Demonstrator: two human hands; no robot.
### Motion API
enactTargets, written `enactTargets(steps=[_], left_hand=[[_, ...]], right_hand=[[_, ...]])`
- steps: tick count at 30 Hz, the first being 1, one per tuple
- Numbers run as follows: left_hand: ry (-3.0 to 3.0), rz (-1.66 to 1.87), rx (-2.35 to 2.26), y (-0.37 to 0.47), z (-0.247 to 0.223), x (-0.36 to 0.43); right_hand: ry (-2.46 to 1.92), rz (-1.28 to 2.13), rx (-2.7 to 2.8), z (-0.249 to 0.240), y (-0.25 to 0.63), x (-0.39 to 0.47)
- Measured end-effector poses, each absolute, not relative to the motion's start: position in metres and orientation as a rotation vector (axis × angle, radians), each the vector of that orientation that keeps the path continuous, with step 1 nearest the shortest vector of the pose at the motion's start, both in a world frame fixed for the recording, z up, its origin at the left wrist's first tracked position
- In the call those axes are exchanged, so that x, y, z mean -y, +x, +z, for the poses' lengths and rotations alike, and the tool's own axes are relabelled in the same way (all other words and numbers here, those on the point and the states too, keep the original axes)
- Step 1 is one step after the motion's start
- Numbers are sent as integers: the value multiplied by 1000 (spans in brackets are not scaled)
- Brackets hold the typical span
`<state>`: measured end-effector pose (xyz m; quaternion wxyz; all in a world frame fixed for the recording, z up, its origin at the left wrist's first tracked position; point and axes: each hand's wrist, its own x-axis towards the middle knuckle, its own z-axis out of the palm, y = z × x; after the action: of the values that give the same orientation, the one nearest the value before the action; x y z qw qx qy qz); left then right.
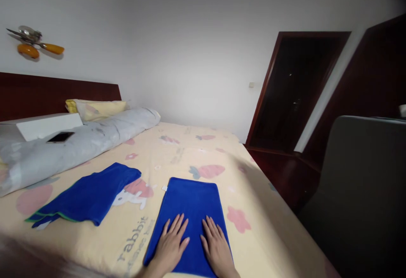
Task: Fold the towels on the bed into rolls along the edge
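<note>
A blue cloth (193,202) lies flat on the bed in front of me, folded into a long rectangle with a small white tag at its far left corner. My left hand (171,242) rests palm down on its near left part, fingers stretched out. On the near right part lies my right hand (217,246), also flat with the fingers extended. Neither hand grips anything. To the left, a second blue cloth (91,195) with green edging lies loosely crumpled, apart from both hands.
The bed sheet (177,155) is pale yellow with printed carrots and a rabbit. A grey rolled quilt (104,136) carries a phone (61,137) and a white box (47,126). A pillow (104,109) lies behind. A dark chair-like panel (358,185) stands at right, before a door (298,92).
</note>
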<state>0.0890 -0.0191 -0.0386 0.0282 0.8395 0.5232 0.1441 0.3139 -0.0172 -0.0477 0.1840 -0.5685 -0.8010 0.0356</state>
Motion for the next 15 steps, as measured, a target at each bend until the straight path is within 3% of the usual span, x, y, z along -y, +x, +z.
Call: enactTargets(steps=[7, 15], left_hand=[[2732, 559, -1699, 5, -44, 56], [2952, 677, -1370, -31, -42, 85]], right_hand=[[-1548, -132, 2252, -65, 380, 54], [-1167, -211, 2378, -90, 418, 67]])
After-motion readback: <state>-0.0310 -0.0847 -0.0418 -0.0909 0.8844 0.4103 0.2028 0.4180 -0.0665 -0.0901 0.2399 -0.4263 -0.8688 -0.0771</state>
